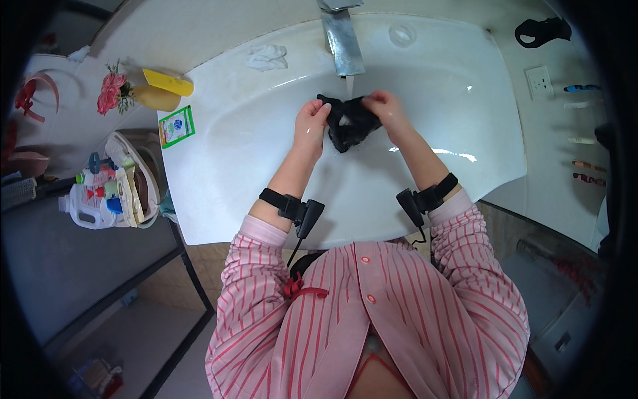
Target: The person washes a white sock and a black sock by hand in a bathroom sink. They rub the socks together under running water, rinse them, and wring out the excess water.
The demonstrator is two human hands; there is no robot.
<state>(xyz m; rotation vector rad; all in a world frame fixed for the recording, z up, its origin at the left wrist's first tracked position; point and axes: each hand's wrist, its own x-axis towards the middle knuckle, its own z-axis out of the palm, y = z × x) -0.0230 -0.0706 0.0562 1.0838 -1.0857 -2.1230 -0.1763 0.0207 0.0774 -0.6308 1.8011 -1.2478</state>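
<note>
A small black cloth item (pixel 349 130) hangs spread between my two hands over the basin of a white ceramic sink (pixel 239 194). My left hand (pixel 311 124) pinches its left upper edge between thumb and fingers. On the other side my right hand (pixel 389 114) grips the upper right part; the fingertips there are slightly blurred. Water (pixel 350 87) runs from the chrome faucet (pixel 345 45) just above the cloth and passes behind or onto it. Folds hide the exact shape of the cloth.
A crumpled white cloth (pixel 267 57) and a clear ring-shaped item (pixel 402 35) lie on the sink's back ledge. A green-edged packet (pixel 177 127) rests on the left rim, near a yellow vase (pixel 157 98) with pink flowers (pixel 111 92). Further left, a basket (pixel 149 184) holds several bottles.
</note>
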